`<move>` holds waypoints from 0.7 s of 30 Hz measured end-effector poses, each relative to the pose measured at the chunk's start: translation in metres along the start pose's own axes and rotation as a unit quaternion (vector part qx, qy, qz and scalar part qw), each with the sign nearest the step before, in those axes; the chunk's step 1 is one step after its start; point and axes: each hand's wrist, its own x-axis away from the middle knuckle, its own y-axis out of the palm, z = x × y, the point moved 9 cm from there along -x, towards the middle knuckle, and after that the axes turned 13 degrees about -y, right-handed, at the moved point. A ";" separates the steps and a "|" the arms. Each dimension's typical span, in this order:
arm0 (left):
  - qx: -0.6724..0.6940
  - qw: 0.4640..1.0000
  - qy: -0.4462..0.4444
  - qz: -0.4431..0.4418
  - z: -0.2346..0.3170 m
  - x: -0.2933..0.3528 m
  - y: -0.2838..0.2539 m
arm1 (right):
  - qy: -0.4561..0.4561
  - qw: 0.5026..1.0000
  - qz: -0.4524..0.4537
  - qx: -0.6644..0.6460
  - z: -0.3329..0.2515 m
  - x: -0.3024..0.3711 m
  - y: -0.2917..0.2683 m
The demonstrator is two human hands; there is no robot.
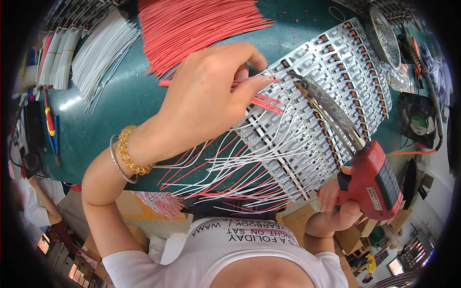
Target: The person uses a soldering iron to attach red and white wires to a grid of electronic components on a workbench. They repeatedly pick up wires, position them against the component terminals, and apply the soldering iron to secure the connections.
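My left hand (206,86) is closed around a small bundle of red wires (267,102), whose ends stick out past the thumb over a panel of small circuit boards (307,62). My right hand (338,206) grips the handle of a red and black soldering gun (377,185). The gun's long dark tip reaches over the panel, just right of the left fingertips. Rows of orange and black parts line the boards. Many white and red wires (225,165) trail from the panel's lower left side toward my body.
A large pile of red wires (192,24) lies beyond my left hand, with white wires (103,53) to its left. Red-yellow pliers (49,120) rest at the far left. A metal dish (384,38) and a black fan (418,120) are at the right.
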 end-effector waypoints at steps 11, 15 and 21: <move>-0.085 0.995 0.043 0.032 0.014 0.012 0.009 | 0.007 0.999 -0.015 -0.030 0.006 0.007 -0.007; -0.085 0.995 0.046 0.027 0.014 0.010 0.011 | 0.024 1.000 0.003 -0.004 0.007 0.012 -0.009; -0.081 0.995 0.051 0.032 0.014 0.010 0.012 | 0.036 0.999 -0.036 0.001 0.006 0.006 0.000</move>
